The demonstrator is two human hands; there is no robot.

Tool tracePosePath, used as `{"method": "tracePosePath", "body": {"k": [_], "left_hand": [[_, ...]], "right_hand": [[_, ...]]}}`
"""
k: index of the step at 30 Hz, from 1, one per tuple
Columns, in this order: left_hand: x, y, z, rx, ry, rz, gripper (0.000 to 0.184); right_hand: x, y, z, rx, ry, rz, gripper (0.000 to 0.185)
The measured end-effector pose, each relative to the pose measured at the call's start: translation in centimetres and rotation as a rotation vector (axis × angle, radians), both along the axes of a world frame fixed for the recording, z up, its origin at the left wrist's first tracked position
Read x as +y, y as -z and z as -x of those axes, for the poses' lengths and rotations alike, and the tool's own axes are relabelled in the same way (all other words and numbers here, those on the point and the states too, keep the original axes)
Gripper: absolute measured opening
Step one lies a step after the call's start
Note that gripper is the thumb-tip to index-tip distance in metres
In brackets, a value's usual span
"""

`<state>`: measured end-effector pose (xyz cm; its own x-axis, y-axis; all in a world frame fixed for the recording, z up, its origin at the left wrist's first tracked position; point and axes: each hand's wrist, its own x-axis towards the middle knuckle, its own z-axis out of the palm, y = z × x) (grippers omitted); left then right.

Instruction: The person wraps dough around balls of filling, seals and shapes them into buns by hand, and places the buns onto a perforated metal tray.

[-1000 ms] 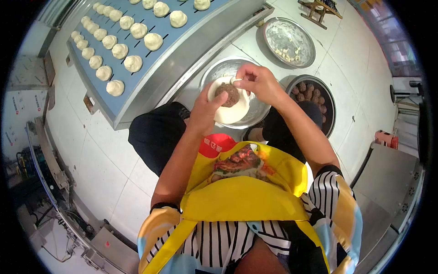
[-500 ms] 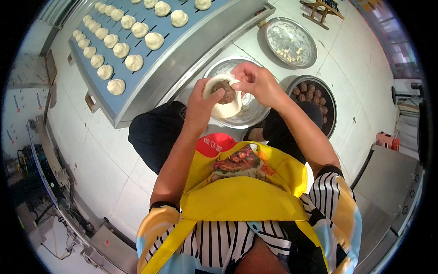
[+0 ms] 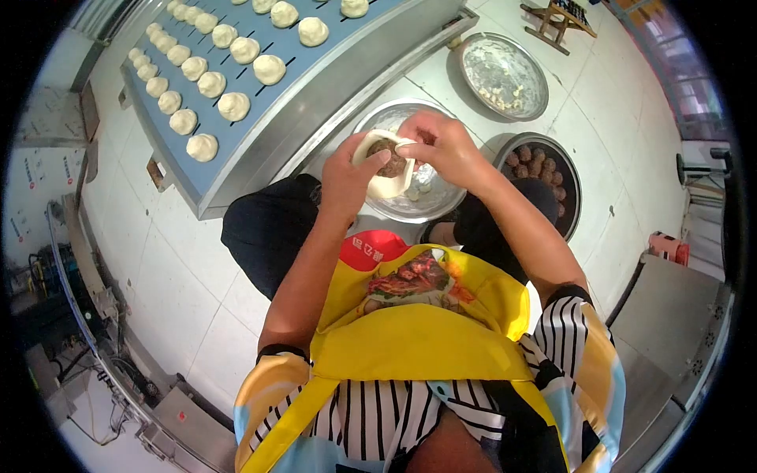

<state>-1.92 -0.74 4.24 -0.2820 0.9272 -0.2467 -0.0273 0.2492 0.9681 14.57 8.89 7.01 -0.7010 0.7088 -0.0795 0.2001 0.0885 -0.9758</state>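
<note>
Above a metal bowl (image 3: 441, 206), my left hand (image 3: 347, 177) cradles a round dough wrapper (image 3: 384, 188) with a brown ball of filling (image 3: 392, 164) in its middle. The left thumb presses on the filling. My right hand (image 3: 443, 146) pinches the wrapper's right edge between thumb and fingers. The edge there is gathered up, while the lower part of the wrapper hangs loose and open. Part of the wrapper is hidden behind the left fingers.
At upper left stands a blue tray (image 3: 183, 162) in a metal frame, bearing rows of closed buns (image 3: 233, 106). A floured bowl (image 3: 505, 47) with dough scraps lies at upper right. Near my right knee sits a dark pan (image 3: 578, 193) of filling balls (image 3: 536, 167).
The loose lower edge of the wrapper has been drawn up a little and looks smaller. Both hands stay nearly in place, with the right fingers shifted slightly along the edge.
</note>
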Motion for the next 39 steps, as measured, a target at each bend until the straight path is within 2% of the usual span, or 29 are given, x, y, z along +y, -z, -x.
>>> {"method": "tracePosePath", "body": {"k": [4,7,10,11,13,14,16,18,20,21,25,27,28,30,31,34,37,39], "left_hand": [[-0.4,-1.1,-0.2,0.111,0.019,-0.071,0.033],[0.1,-1.0,0.8,0.118,0.169,-0.066,0.033],[1.2,-0.6,1.5,0.283,0.291,-0.087,0.033],[1.1,-0.8,1.2,0.089,0.15,-0.039,0.034],[1.0,-2.7,-0.1,-0.295,-0.134,0.056,0.036],[1.1,-1.5,-0.7,-0.375,-0.156,-0.02,0.037],[0.7,3.2,-1.4,-0.539,-0.204,-0.166,0.038],[0.4,4.1,-1.1,-0.427,-0.177,-0.148,0.035],[-0.2,3.8,-0.7,-0.277,-0.109,-0.127,0.034],[-0.1,3.7,-0.4,-0.335,-0.081,-0.144,0.035],[0.1,2.5,0.5,-0.273,0.031,-0.027,0.035],[0.4,2.6,0.8,-0.251,0.088,-0.024,0.034],[0.3,2.5,0.5,-0.182,0.014,0.006,0.035],[0.5,1.9,-0.1,-0.043,-0.139,0.062,0.036],[0.5,2.5,-0.1,0.045,-0.088,0.019,0.036],[0.2,3.3,0.4,0.278,0.082,-0.029,0.037],[0.3,1.2,1.1,0.417,0.274,0.027,0.04],[0.4,-0.5,1.3,0.463,0.369,0.012,0.041]], "right_hand": [[0.1,0.7,0.2,0.073,-0.105,-0.233,0.009],[0.0,1.4,0.3,0.114,-0.119,-0.363,0.009],[0.2,1.6,0.1,0.04,-0.066,-0.517,0.008],[0.2,1.6,0.1,0.002,-0.039,-0.572,0.008],[0.1,0.9,0.6,0.029,0.127,-0.137,0.008],[0.1,0.7,0.7,0.043,0.21,0.077,0.007],[0.3,2.2,0.7,0.039,0.135,0.02,0.007],[0.2,2.5,0.7,0.08,0.004,-0.1,0.007],[-0.1,2.1,0.6,0.089,-0.053,-0.094,0.007],[-0.2,1.9,0.6,0.093,-0.066,-0.11,0.007],[0.5,1.8,0.7,0.041,-0.159,-0.264,0.008],[0.2,2.0,0.7,-0.063,-0.071,-0.319,0.009],[-0.1,2.0,0.8,-0.115,-0.029,-0.346,0.009],[-0.5,1.2,1.3,-0.091,0.012,-0.196,0.012],[-0.5,1.0,1.4,-0.079,0.031,-0.123,0.013],[-0.4,2.6,1.4,-0.072,-0.092,-0.348,0.014],[-1.0,2.8,1.3,-0.025,-0.115,-0.299,0.012],[-1.0,2.3,1.5,0.051,-0.116,-0.474,0.01]]}}
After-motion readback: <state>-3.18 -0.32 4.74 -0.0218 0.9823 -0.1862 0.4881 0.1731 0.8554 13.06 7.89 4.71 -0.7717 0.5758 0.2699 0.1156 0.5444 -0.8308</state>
